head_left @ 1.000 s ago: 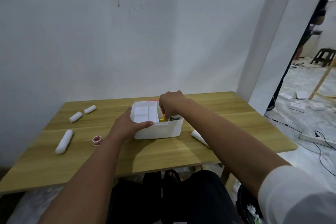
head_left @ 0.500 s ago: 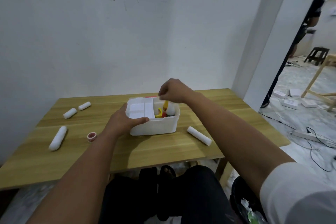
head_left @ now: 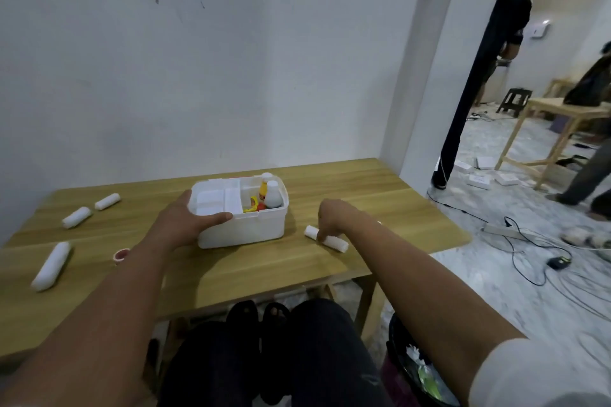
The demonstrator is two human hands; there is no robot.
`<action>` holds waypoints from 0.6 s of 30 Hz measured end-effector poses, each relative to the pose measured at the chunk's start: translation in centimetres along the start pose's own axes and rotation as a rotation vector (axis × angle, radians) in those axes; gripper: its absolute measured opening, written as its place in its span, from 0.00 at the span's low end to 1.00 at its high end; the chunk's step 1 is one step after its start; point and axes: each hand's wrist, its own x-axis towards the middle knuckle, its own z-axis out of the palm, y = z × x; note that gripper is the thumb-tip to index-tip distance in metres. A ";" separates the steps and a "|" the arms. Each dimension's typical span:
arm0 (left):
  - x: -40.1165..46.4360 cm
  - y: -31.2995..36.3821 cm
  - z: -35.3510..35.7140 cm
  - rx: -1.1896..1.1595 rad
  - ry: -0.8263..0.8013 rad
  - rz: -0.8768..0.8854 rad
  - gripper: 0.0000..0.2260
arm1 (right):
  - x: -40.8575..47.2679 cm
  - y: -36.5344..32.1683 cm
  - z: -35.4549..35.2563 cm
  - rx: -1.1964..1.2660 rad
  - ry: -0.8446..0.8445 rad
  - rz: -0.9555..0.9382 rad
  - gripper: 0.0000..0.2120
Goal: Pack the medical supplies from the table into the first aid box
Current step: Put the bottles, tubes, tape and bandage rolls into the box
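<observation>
The white first aid box [head_left: 244,231] stands open mid-table, with a white tray insert on its left side and two bottles plus yellow and red items on its right. My left hand [head_left: 185,218] grips the box's near left rim. My right hand [head_left: 330,216] is down on a white bandage roll [head_left: 337,243] lying right of the box, fingers closing around it. Left of the box lie a long roll [head_left: 51,266], two short rolls [head_left: 76,217] [head_left: 107,201] and a small red tape ring [head_left: 121,255].
The wooden table [head_left: 396,208] backs onto a white wall. A bin [head_left: 416,370] sits under the table's right corner. Cables and a power strip [head_left: 509,231] lie on the floor at right, where people stand near another table.
My right hand left the box's right compartment, where it set a bottle, and moved right and down onto the bandage roll. My left hand stayed on the box.
</observation>
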 end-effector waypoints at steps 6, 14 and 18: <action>0.0 -0.1 0.0 0.010 0.002 -0.004 0.53 | -3.8 1.7 -0.1 0.014 0.250 0.059 0.15; 0.3 -0.5 0.1 0.005 0.016 0.015 0.50 | -3.9 4.9 -0.8 0.145 0.252 0.146 0.15; 0.1 -0.7 0.3 -0.002 0.025 0.014 0.49 | -4.0 4.9 -1.2 0.174 0.233 0.180 0.14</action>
